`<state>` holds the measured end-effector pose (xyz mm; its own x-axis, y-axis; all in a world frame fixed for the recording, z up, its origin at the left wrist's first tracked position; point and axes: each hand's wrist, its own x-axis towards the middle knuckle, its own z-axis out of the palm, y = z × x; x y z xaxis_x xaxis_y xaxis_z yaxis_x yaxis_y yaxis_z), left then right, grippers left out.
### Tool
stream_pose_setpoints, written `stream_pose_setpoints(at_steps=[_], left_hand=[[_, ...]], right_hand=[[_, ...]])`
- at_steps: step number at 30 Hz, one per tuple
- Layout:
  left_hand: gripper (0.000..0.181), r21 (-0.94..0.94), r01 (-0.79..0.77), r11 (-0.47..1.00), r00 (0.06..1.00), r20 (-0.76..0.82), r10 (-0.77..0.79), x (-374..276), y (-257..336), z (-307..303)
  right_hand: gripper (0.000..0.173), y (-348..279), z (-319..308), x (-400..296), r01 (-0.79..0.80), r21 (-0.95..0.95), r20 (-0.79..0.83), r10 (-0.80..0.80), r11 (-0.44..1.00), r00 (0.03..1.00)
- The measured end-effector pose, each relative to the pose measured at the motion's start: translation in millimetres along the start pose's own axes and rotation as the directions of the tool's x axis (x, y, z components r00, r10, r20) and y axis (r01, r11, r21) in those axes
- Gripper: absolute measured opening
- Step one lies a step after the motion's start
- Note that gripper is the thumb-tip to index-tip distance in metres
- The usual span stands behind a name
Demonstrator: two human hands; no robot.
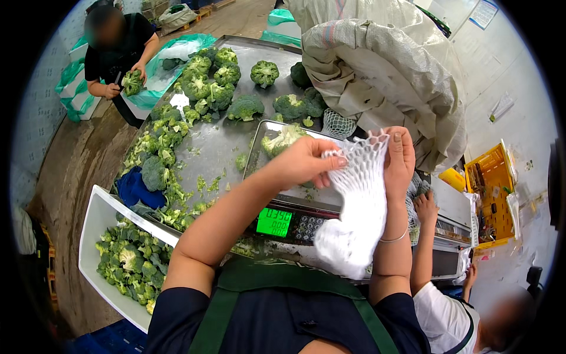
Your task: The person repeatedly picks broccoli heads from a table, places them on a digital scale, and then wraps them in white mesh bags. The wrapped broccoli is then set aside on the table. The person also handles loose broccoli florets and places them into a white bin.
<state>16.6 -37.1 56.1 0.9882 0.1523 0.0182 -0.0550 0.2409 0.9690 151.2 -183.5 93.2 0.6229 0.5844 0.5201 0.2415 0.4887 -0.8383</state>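
Between my hands hangs a white foam mesh sleeve [353, 199], its top edge stretched apart. My left hand [311, 161] pinches one side of that edge. On the other side, my right hand [399, 157] grips it with the thumb up. The sleeve's lower end dangles over the keypad of a digital scale [309, 228] with a lit green display. Behind my left hand, a broccoli piece [283, 140] with pale stem rests on the scale's metal tray [253, 152]. Another mesh sleeve around something [338, 125] lies just beyond the tray.
Broccoli heads [208, 79] and trimmed florets line the left of the steel table [194, 148]. A white bin [95, 261] holds broccoli at lower left. A large woven sack [380, 66] bulges at the right. One person [119, 53] trims broccoli opposite; another person's hand [426, 207] is at my right.
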Motion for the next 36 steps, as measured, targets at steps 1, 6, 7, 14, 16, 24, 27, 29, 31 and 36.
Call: stream_pose_setpoints(at_steps=[1,6,7,14,16,24,27,29,31,36], left_hand=[[0.024,0.012,-0.008,1.0,1.0,0.005,0.008,-1.7,-9.6,2.9],[0.022,-0.328,-0.365,0.871,0.905,-0.346,0.248,-3.7,-18.9,-19.0],[0.022,-0.422,-0.352,0.836,0.918,-0.331,0.219,-7.9,-12.4,-25.2],[0.035,0.468,0.029,0.883,0.997,0.055,-0.061,-41.3,-30.8,-16.0],[0.033,0.381,0.02,0.924,0.95,-0.295,0.101,-33.7,-24.8,-29.4],[0.03,0.705,0.415,0.575,0.746,-0.626,0.229,55.0,-65.8,-149.1],[0.039,0.067,0.189,0.98,0.784,-0.611,-0.11,49.4,-98.2,-157.5],[0.04,-0.246,0.034,0.969,0.856,-0.493,-0.156,27.1,-111.4,-171.9],[0.038,-0.493,-0.09,0.865,0.931,-0.35,-0.103,10.9,-102.7,-150.4],[0.039,-0.61,-0.35,0.711,0.937,-0.211,0.28,-36.3,-95.6,-114.9]], right_hand=[[0.015,-2.0,0.5,-3.6,-0.142,0.203,-0.009,0.147,0.969,0.989],[0.017,10.2,-9.0,-21.4,-0.541,-0.097,0.396,0.531,0.835,0.749],[0.022,13.2,-10.9,-27.5,-0.498,-0.207,0.436,0.535,0.842,0.724],[0.014,76.6,-18.1,-17.3,-0.376,0.218,-0.037,0.393,0.9,0.919],[0.032,89.8,-14.5,-26.3,-0.551,0.537,0.124,0.586,0.639,0.801],[0.041,184.8,13.7,-11.1,-0.822,0.055,-0.062,0.824,0.567,0.563],[0.034,192.5,11.9,-13.6,-0.8,0.136,-0.043,0.81,0.584,0.585],[0.029,146.3,26.5,-13.8,-0.779,-0.172,-0.046,0.785,0.603,0.617],[0.031,126.4,19.2,-25.9,-0.727,-0.063,0.094,0.729,0.684,0.678],[0.047,91.0,31.8,-47.5,-0.317,-0.222,0.357,0.379,0.922,0.854]])
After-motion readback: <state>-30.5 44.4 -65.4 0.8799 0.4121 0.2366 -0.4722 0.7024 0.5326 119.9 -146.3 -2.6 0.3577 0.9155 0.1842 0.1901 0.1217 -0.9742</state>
